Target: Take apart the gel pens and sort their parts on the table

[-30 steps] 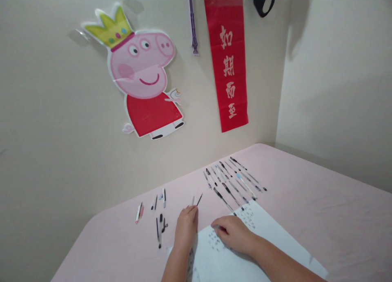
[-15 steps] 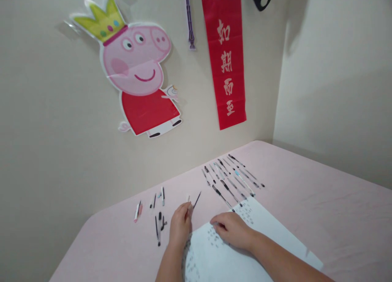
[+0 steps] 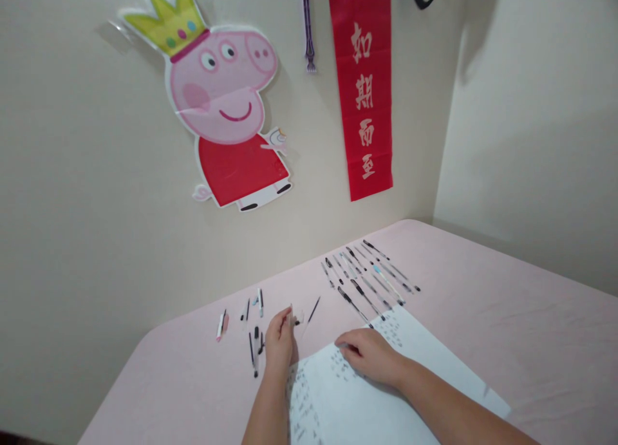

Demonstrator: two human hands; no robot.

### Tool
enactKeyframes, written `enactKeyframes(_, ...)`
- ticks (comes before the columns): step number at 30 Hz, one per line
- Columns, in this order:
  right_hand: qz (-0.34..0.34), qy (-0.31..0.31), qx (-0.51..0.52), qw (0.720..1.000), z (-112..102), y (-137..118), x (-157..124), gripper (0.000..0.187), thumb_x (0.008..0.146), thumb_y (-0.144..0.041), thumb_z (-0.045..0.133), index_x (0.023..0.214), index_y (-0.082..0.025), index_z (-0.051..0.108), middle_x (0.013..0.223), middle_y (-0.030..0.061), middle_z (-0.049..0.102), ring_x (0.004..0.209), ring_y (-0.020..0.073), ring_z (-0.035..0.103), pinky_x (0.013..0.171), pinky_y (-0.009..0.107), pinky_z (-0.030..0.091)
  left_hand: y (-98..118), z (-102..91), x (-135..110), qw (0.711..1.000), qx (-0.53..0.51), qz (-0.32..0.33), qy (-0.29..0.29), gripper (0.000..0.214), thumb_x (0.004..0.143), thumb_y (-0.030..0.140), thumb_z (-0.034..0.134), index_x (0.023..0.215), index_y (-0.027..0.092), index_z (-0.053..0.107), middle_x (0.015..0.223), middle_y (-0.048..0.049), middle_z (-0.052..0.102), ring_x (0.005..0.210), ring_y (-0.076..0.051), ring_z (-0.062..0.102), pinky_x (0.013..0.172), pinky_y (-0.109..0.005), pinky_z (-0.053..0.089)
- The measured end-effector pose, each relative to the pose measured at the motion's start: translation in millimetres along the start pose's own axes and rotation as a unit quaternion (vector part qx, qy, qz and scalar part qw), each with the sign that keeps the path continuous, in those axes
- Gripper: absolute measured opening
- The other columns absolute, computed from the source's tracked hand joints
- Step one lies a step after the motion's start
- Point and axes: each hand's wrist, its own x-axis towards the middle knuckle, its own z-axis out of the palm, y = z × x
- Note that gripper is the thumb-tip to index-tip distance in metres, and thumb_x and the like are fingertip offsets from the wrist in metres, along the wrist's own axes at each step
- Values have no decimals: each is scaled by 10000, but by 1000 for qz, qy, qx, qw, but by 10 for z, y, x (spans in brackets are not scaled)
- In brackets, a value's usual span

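My left hand (image 3: 280, 339) is closed at the fingertips around a small pale piece that I cannot make out, just past the paper's far left corner. Right beside those fingers lie small clear and black pen parts (image 3: 298, 319). A dark pen refill (image 3: 313, 310) lies a little further right. On the far edge of the white sheet of paper (image 3: 367, 413) rests my right hand (image 3: 367, 353), its fingers curled in; whatever they hold, if anything, is hidden. Dark handwritten marks show on the sheet around both hands.
Several black and clear pens (image 3: 361, 297) lie in slanting rows beyond the paper. Loose caps, refills and barrels (image 3: 255, 342) form small groups on the left. Pink cloth (image 3: 183, 380) covers the surface, which meets walls at the back and right.
My left hand has drawn left, away from the refill, and small pen parts now show beside its fingers. The right hand stays on the paper. The camera view has shifted slightly.
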Motion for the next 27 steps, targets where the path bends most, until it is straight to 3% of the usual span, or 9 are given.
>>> enactKeyframes(6,-4,2,5,1000,-7,-9,3,315,820,-224,463,1007,-218,716,998,57,733,928,206,663,831,276,455,-48,12,23,998,-59,-18,14,360,678,178,474,962,172,695,1050,-105,685,1026,-213,605,978,-404,423)
enactKeyframes(13,13,9,11,1000,9,-24,3,325,818,-224,460,1016,-210,717,999,65,733,929,210,660,830,281,454,37,31,2,998,-44,37,14,262,653,145,517,825,209,704,1117,-87,637,1098,-215,562,975,-392,432)
enactKeyframes(19,50,-5,14,999,-28,-112,82,322,806,-212,476,1026,-193,710,841,60,741,747,181,659,693,245,447,46,25,8,999,-19,21,23,199,662,195,547,796,206,693,1137,-90,596,1079,-236,557,913,-411,482)
enactKeyframes(27,-67,-23,-165,984,3,-412,476,255,805,-185,530,1020,-185,667,953,75,715,874,209,655,755,267,448,67,5,9,998,12,56,23,226,673,179,517,823,209,684,1117,-84,599,1049,-230,568,860,-403,515)
